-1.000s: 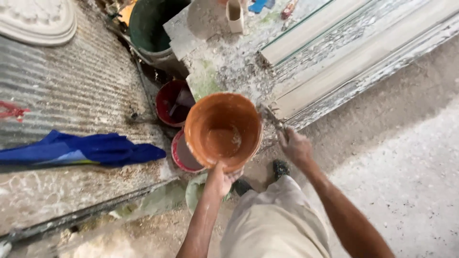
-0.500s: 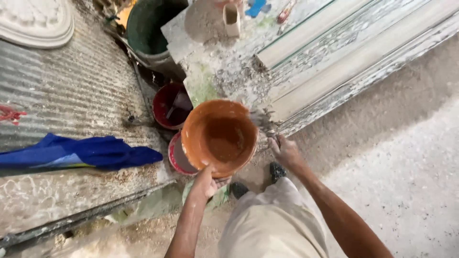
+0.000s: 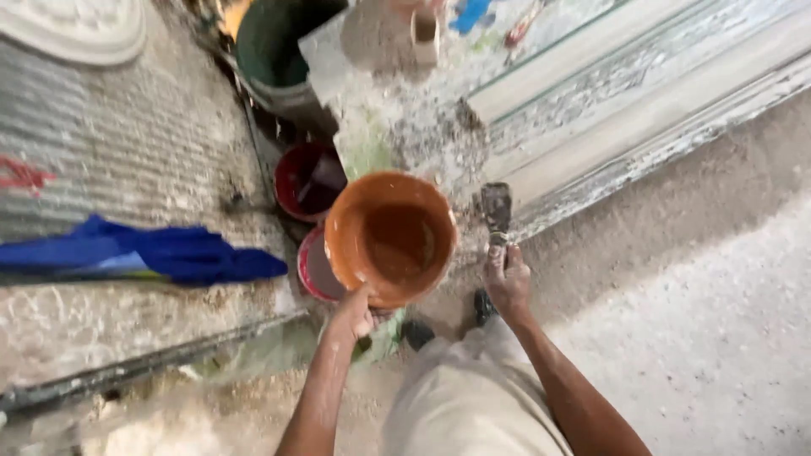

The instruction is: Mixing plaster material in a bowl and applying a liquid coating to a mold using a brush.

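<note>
My left hand point(image 3: 355, 311) grips the near rim of an orange plastic bowl point(image 3: 390, 236) and holds it up, tilted so its inside shows; it looks wet and nearly bare. My right hand point(image 3: 507, 283) is closed around the handle of a wide putty knife point(image 3: 496, 211), whose blade points away from me toward the edge of a paint-spattered work table point(image 3: 405, 127). The bowl and the knife are a short way apart, both just in front of my legs.
Two red buckets point(image 3: 308, 179) point(image 3: 314, 272) stand on the floor under the bowl, a dark green tub point(image 3: 274, 46) behind them. A blue cloth point(image 3: 160, 253) lies on corrugated metal sheet point(image 3: 110, 160). Long white mouldings point(image 3: 642, 93) lie on the table. Speckled concrete floor point(image 3: 718, 338) at right.
The bowl has shifted slightly toward the table and down in view. My right hand with the putty knife has moved closer to the table edge, and the blade now shows clearly.
</note>
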